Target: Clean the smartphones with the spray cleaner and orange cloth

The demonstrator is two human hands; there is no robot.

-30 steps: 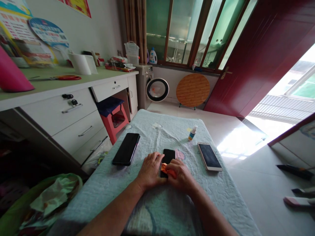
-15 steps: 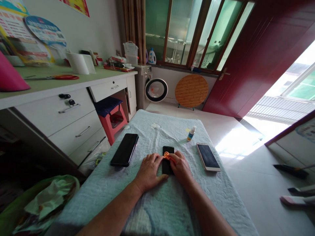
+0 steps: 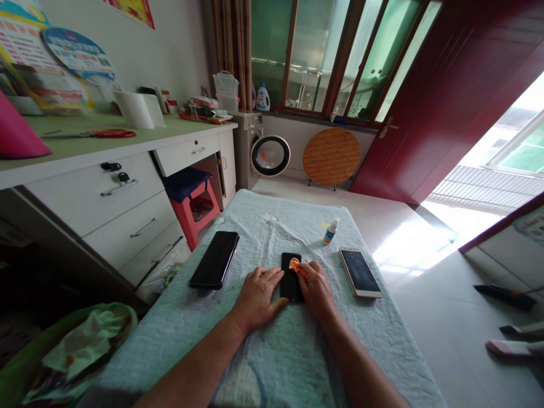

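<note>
A small black phone (image 3: 291,281) lies screen up in the middle of the pale blue cloth (image 3: 263,351). My left hand (image 3: 258,296) rests flat beside it, fingers stretched along its left edge. My right hand (image 3: 317,290) sits on its right side, fingertips pinching a small orange cloth (image 3: 294,264) against the upper part of the screen.
A larger black phone (image 3: 215,259) lies to the left, a gold-framed phone (image 3: 360,271) to the right, a small spray bottle (image 3: 330,231) behind. A white desk with drawers (image 3: 119,198) and a red stool (image 3: 195,207) stand at left. A green bag (image 3: 72,351) sits lower left.
The orange cloth and my right hand have slid from the phone's lower part up toward its top. My left hand has stayed beside the phone.
</note>
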